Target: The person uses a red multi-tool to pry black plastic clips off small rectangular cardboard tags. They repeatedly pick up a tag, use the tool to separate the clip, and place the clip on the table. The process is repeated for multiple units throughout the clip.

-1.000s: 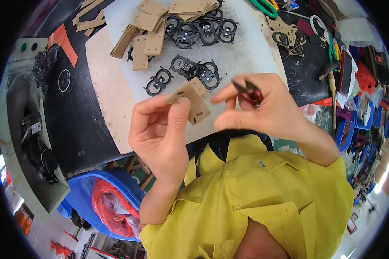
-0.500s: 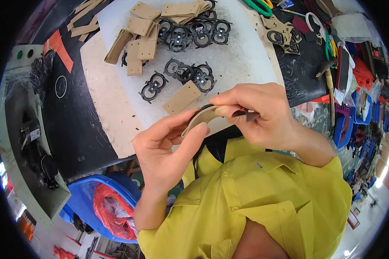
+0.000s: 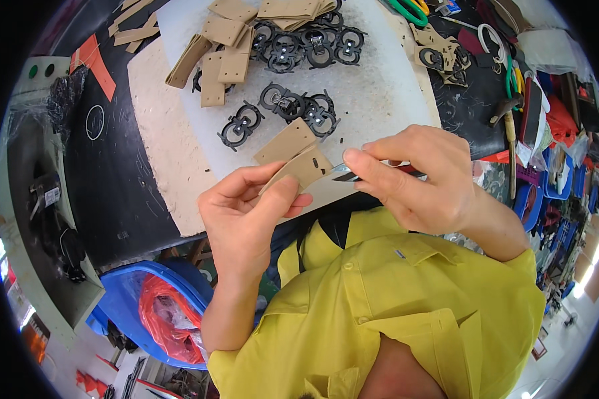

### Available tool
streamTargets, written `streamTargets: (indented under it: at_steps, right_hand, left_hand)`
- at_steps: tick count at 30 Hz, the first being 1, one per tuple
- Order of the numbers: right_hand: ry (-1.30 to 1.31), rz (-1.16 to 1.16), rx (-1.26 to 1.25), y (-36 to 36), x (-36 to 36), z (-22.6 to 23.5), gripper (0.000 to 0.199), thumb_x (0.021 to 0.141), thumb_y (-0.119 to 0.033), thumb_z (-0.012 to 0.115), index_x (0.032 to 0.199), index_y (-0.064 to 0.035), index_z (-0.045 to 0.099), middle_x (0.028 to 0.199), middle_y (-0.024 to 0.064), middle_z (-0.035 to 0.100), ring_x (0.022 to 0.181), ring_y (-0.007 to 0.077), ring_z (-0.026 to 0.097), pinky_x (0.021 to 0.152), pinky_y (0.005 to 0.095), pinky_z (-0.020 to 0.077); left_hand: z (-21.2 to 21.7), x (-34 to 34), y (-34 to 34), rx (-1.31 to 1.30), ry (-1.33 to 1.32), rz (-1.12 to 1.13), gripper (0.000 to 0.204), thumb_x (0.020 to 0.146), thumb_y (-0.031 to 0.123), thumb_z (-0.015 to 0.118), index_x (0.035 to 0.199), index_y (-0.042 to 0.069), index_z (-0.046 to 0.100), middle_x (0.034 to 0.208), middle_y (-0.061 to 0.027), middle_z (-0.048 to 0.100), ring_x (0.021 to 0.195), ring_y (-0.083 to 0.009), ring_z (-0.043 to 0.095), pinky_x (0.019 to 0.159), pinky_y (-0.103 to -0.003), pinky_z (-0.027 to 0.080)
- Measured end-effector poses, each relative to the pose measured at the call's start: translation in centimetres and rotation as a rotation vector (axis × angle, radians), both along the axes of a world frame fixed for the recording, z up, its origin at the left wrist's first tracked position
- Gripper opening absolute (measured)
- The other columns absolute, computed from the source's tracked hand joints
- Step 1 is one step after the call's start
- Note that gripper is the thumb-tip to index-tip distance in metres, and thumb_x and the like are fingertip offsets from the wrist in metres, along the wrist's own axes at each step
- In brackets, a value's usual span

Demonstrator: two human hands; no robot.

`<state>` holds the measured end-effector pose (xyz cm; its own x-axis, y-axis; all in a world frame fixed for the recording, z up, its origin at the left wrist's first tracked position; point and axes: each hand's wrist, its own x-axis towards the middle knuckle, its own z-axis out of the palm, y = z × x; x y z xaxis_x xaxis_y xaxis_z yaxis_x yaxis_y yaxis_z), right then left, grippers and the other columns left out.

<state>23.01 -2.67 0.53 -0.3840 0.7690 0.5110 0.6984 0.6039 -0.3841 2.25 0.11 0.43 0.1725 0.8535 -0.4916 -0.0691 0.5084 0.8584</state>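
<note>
- Left hand point(image 3: 249, 209) pinches tan slotted panel point(image 3: 303, 171), thumb on upper face, fingers curled under; grip sits at the near-left end, probably so the slotted end stays uncovered
- Slotted panel held tilted, in front of the chest, between both hands; likely raised there for a close look and easy tool access
- Right hand point(image 3: 426, 179) closed narrow around red-gripped hand tool point(image 3: 407, 169), mostly hidden by fingers, exact type unclear; tip points left, just beside the slotted end, contact cannot tell
- Loose tan panel point(image 3: 281, 146) lies flat right behind the held one, partly covered by it in view, small holes near its end
- Black double-ring buckles point(image 3: 241, 125) lie on translucent white sheet point(image 3: 373, 100), one apart, others bunched beside it; near the hands, seemingly for short reach
- Stacked tan panels point(image 3: 213, 78) sit at far side of sheet, beside and partly over more black buckles; looks like spare stock kept out of the hand area
- Beige board point(image 3: 154, 126) under the sheet, probably protecting black tabletop point(image 3: 123, 193)
- Hammer point(image 3: 510, 133) at the right, well apart from hands
- Blue bin point(image 3: 123, 286) below table edge, lower left, with red plastic bag point(image 3: 154, 312) inside
</note>
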Motion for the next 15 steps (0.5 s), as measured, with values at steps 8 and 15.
streamTargets:
  at_steps: [8,15]
  right_hand:
    - [-0.047,0.010,-0.040,-0.2,0.5,0.1,0.024,0.062,-0.006,0.066,0.086,-0.0049,0.067,0.071,0.0034,0.058,0.048,0.0148,0.049,0.040,0.0245,0.0374]
    - [0.693,-0.156,-1.351,1.4,1.1,1.9,0.014,0.074,-0.014,0.069,0.085,-0.0049,0.067,0.070,0.0077,0.056,0.049,0.0159,0.053,0.042,0.0238,0.0408]
  left_hand:
    - [0.6,0.5,-0.2,-0.026,-0.003,-0.040,0.018,0.078,-0.001,0.060,0.093,-0.011,0.060,0.080,-0.0175,0.064,0.062,-0.0207,0.065,0.057,-0.027,0.055]
    - [-0.3,0.8,-1.9,0.443,0.216,-0.089,0.019,0.083,-0.002,0.057,0.098,-0.012,0.059,0.089,-0.0181,0.064,0.072,-0.0221,0.066,0.065,-0.026,0.055]
